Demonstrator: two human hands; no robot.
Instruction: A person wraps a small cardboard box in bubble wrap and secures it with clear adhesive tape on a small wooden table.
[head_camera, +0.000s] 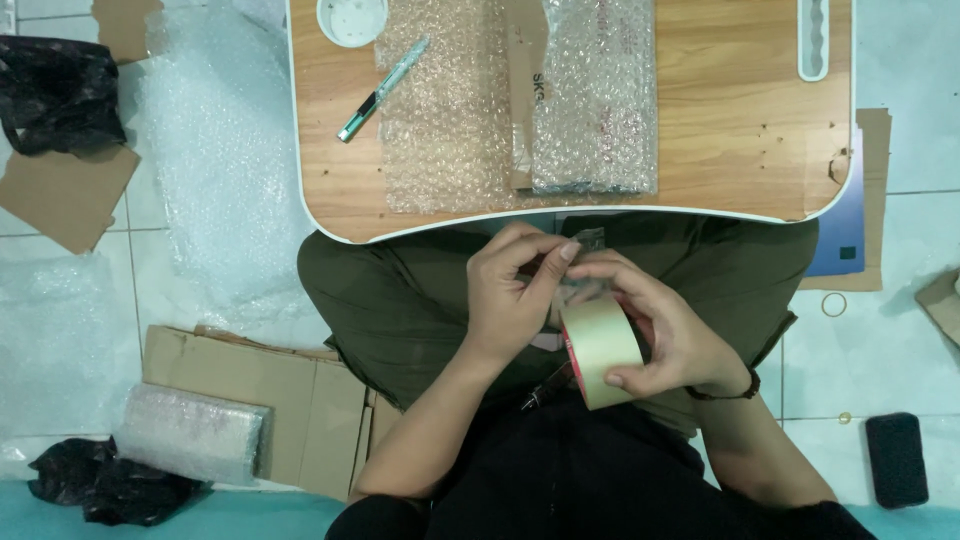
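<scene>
Both hands are working over the person's lap, just below the near edge of the wooden tabletop (740, 120). Right hand (665, 335) is wrapping its grip around a roll of tan packing tape (598, 348), thumb lying against the roll's lower face and fingers curling over the far side. Left hand (510, 295) is pinching the clear free end of the tape (585, 243) between thumb and forefinger, just above the roll; its grip is narrow and closed on that strip. The roll is sitting upright on edge, held clear of the tabletop and above the olive trousers (400, 300).

On the tabletop, a bubble-wrapped parcel (595, 100) is lying on a sheet of bubble wrap (445, 130), with a green utility knife (382, 90) just beside the sheet's left edge. A second wrapped parcel (190, 432) is resting on flattened cardboard (290, 400) on the floor, well apart from the hands.
</scene>
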